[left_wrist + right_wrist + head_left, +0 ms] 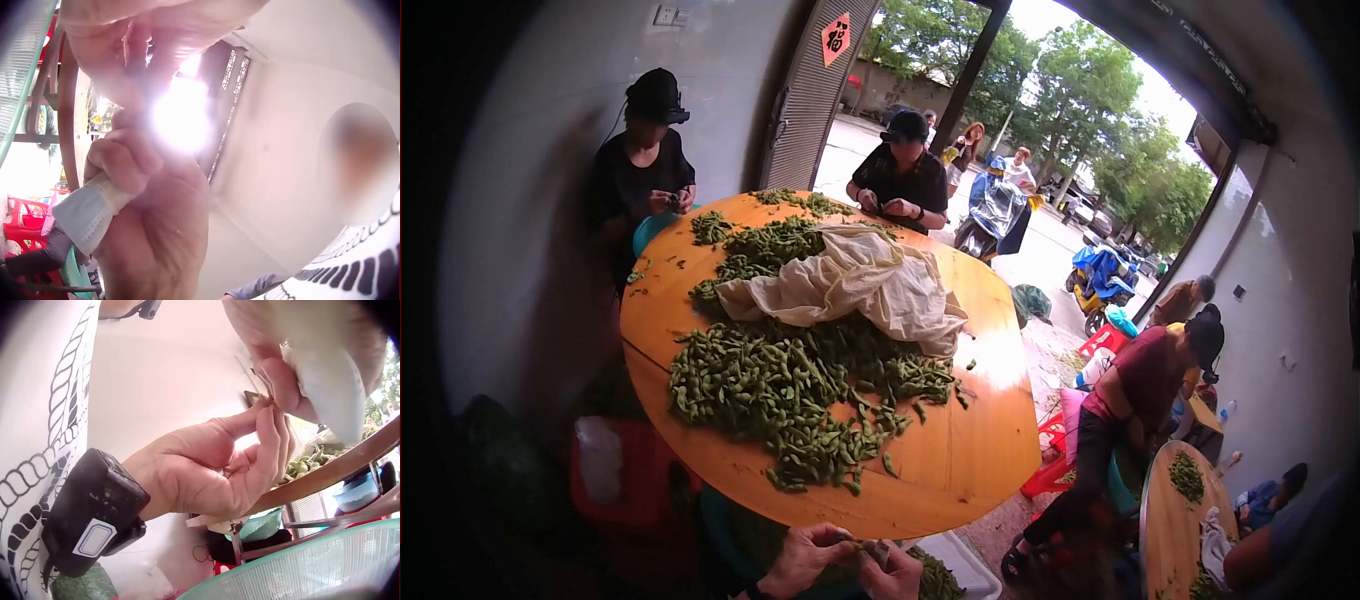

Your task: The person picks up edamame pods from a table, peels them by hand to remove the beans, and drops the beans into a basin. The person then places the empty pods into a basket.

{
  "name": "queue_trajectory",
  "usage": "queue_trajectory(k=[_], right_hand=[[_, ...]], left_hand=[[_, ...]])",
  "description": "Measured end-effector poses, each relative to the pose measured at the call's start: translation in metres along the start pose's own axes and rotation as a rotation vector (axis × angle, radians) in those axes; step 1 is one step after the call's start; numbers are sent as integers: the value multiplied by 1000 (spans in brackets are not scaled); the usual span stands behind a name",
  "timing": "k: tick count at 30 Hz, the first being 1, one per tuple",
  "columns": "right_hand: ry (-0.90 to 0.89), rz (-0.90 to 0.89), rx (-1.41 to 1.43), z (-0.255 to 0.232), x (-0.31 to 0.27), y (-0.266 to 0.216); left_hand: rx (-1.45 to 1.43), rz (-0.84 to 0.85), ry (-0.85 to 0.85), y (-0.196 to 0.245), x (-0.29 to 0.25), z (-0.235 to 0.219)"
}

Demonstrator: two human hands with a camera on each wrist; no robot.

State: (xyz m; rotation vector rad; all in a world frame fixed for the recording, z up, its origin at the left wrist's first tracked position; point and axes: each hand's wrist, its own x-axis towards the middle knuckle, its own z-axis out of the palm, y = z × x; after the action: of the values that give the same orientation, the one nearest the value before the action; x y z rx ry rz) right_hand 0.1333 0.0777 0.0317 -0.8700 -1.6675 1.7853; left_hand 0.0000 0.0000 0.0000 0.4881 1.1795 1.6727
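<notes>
Both hands meet at the near edge of the table, low in the head view. My left hand point(798, 562) and right hand point(892, 574) bring thumbs and fingertips together on a small bean pod, mostly hidden by the fingers. In the right wrist view the left hand point(206, 465), with a black camera on its wrist, pinches from one side and the right hand point(306, 337) from the other. Pale blue cloth point(84, 215) is wrapped round a digit of the right hand. A heap of green bean pods point(770, 390) covers much of the tabletop beyond.
The round wooden table point(960, 455) carries a crumpled beige cloth point(870, 280) on the pods. A white tray point(975, 570) with pods stands beside the right hand; a teal basin point(725, 535) is below left. Two people point(900, 180) work across the table. Red crate point(635, 485) at left.
</notes>
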Motion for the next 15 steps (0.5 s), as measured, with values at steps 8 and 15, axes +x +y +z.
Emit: queue_trajectory(k=[8, 15], right_hand=[[159, -436, -525, 6, 5, -11], [105, -468, -634, 12, 3, -12]], left_hand=[[-67, 56, 45, 9, 2, 12], [-96, 106, 55, 0, -1, -6]])
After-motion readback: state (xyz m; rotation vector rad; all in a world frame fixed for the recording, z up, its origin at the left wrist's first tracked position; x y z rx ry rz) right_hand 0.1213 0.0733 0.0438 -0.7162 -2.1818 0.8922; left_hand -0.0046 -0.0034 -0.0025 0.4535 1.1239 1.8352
